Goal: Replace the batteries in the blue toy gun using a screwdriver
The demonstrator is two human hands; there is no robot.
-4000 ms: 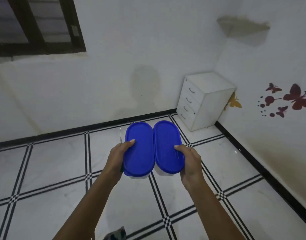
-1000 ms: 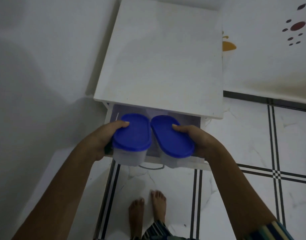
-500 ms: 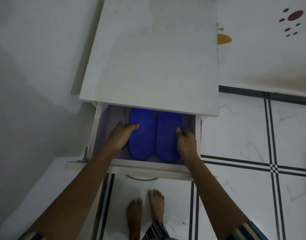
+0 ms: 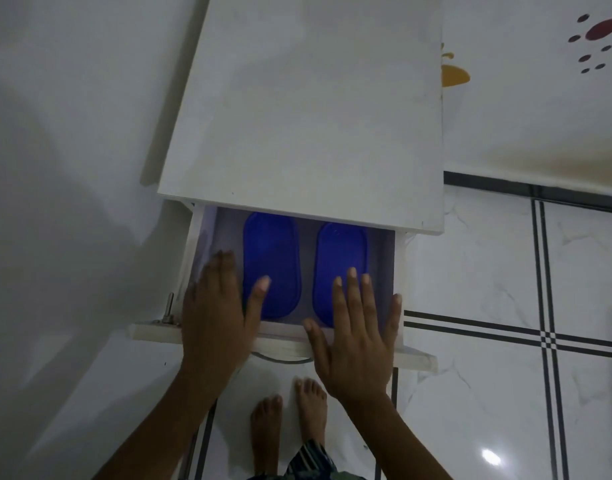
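Blue-lidded oval plastic containers sit in the open white drawer, mid-frame. Left hand and right hand empty, fingers straight. Advised: push the front squarely.

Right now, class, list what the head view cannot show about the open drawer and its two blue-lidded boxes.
Head view:
1. Contents under left lid and right lid: opaque lids cover them.
2. Back of drawer: cabinet top overhangs it.
3. Handle ends: behind left hand and right hand.

1. A white cabinet fills the upper centre, its top drawer open.
2. A plain white wall stands at left; stickers mark the upper right.
3. White floor tiles with black stripes lie at right; a glare spot shines at lower right.
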